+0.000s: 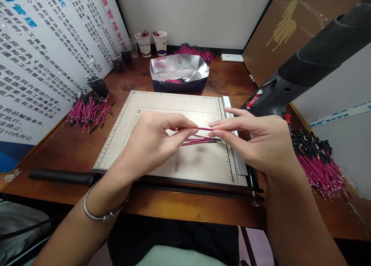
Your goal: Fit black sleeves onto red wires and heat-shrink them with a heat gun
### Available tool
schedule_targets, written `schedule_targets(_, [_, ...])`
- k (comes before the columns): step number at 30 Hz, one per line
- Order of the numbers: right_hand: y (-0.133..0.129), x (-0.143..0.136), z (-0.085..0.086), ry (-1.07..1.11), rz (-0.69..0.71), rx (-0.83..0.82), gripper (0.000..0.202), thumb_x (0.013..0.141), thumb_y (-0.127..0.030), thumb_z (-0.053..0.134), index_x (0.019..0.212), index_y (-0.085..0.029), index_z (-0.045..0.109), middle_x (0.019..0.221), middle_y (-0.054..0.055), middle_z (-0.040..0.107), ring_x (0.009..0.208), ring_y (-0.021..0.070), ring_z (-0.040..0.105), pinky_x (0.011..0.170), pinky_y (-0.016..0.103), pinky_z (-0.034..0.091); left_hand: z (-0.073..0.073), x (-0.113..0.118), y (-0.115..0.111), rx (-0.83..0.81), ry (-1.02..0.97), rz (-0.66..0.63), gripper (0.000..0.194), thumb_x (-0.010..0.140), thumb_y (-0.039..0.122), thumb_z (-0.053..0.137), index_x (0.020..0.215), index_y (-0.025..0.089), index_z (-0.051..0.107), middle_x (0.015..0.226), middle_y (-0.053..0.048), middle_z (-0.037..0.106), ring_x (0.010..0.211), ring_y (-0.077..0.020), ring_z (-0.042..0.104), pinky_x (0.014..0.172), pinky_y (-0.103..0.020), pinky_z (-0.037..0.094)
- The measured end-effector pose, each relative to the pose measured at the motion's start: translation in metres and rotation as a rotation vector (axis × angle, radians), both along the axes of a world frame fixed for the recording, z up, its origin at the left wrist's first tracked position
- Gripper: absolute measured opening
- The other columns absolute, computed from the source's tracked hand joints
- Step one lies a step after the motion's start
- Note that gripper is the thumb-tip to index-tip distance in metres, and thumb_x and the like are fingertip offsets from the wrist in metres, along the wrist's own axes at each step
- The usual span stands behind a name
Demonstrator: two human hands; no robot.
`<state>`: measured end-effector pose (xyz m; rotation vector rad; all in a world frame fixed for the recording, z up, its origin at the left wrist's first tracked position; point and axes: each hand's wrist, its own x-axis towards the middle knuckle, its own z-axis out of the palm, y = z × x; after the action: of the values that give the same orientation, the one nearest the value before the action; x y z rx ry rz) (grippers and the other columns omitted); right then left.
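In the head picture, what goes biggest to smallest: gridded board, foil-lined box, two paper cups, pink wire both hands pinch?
1. Gridded board
2. Foil-lined box
3. Left cup and right cup: too alike to rank
4. Pink wire, visible part

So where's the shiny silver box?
In the head view, the silver box sits at upper middle, between the gridded board and the pink wire pile behind it.

Magenta wire (205,128) between fingers (184,135) above gridded board (199,171)
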<state>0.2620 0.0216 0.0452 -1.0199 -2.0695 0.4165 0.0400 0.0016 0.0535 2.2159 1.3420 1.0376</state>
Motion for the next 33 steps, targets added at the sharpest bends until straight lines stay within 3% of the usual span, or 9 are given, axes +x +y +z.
schedule_targets(8, [-0.0037,0.0021,0.0044,0.102,-0.056,-0.006,0.011,0.085,-0.028,0.074,0.077,-0.034,0.077,0.081,-0.007,0.08,0.073,0.0177,0.074,0.109,0.049,0.057,-0.0009,0.0067,-0.0035,0.05,-0.061,-0.046,0.012,0.093,0.026,0.069,0.094,0.025,0.081,0.09,0.003,0.082,0.078,-0.0131,0.075,0.071,-0.022,0.059])
schedule_targets(15, [-0.0029,0.0023,0.0018,0.138,-0.007,0.009,0.01,0.085,-0.024,0.074,0.08,-0.032,0.077,0.082,-0.008,0.08,0.073,0.0148,0.074,0.107,0.043,0.058,-0.0033,0.0042,-0.0025,0.045,-0.064,-0.107,0.017,0.096,0.023,0.065,0.103,0.022,0.081,0.099,0.001,0.083,0.087,-0.0146,0.078,0.077,-0.021,0.062])
schedule_targets(23, [0.0026,0.0026,-0.0022,0.188,0.056,0.111,0.012,0.081,-0.016,0.078,0.079,-0.028,0.077,0.077,-0.008,0.079,0.066,0.0104,0.072,0.096,0.033,0.063,-0.0054,0.0029,0.0019,0.157,-0.122,-0.208,0.014,0.094,0.019,0.069,0.1,0.02,0.082,0.094,0.002,0.083,0.078,-0.0109,0.078,0.071,-0.014,0.06])
schedule_targets(33, [0.0017,0.0021,-0.0004,0.135,0.054,0.145,0.014,0.081,-0.014,0.077,0.078,-0.028,0.076,0.072,-0.009,0.078,0.06,0.0081,0.068,0.094,0.032,0.063,-0.0026,0.001,-0.0005,0.171,-0.098,-0.191,0.018,0.091,0.012,0.067,0.1,0.018,0.081,0.092,0.003,0.083,0.075,-0.0094,0.077,0.069,-0.012,0.058])
